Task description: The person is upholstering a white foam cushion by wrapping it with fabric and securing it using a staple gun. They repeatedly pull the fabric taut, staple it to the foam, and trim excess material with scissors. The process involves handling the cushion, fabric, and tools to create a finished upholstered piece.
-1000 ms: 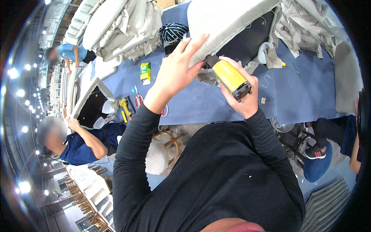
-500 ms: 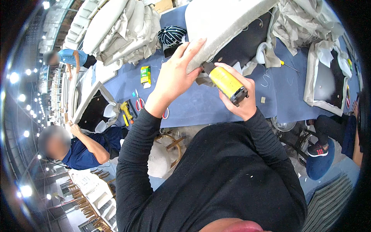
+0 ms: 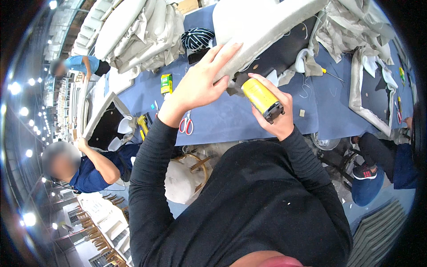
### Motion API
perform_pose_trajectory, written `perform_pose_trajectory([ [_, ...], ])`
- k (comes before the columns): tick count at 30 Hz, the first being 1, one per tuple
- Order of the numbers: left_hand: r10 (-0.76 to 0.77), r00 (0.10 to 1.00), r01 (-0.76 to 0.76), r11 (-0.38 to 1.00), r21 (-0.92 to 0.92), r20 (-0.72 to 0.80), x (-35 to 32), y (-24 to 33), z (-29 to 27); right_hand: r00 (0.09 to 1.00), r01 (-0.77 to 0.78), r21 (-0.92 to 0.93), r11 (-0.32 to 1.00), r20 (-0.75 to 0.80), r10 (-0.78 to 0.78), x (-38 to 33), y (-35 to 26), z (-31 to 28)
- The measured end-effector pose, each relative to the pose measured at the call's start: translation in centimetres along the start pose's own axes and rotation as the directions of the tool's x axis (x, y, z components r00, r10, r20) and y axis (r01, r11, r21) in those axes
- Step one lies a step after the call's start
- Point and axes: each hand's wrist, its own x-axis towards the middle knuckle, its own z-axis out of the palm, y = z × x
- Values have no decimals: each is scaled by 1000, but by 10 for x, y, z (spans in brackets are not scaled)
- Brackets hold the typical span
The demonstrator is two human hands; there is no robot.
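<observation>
A yellow and black staple gun (image 3: 261, 96) is in my right hand (image 3: 281, 116), fingers wrapped round its body. Its dark nose points up and left at the near corner of a pale upholstered panel (image 3: 255, 49). The panel is tilted, with fabric edges folded toward its black backing (image 3: 284, 48). My left hand (image 3: 204, 82) grips the panel's near-left edge, its fingers stretched over the pale outer side and its thumb at the rim beside the gun's nose. The nose tip is partly hidden, so contact cannot be made out. Loose white and beige fabric (image 3: 284, 76) hangs from the backing.
Red-handled scissors (image 3: 187, 123), a yellow-green box (image 3: 166, 83) and a striped cap (image 3: 197, 39) lie on the blue table (image 3: 213, 127). Fabric-covered pieces (image 3: 147, 40) are piled far left. A screwdriver (image 3: 327, 72) and another panel (image 3: 373, 93) lie right. Co-workers (image 3: 95, 167) are at the left.
My left thumb has drawn slightly away from the staple gun's nose, and my left forearm has shifted left, uncovering more of the scissors. The staple gun has hardly moved.
</observation>
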Motion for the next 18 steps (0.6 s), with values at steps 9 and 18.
perform_pose_trajectory([
  [9, -11, 1000, 12, 1000, 14, -11, 2, 0, 2, 1000, 2, -51, 999, 4, -2, -5, -15, 12],
  [18, -107, 993, 108, 994, -8, 43, -4, 3, -2, 999, 10, -59, 998, -33, -12, -8, -13, 19],
])
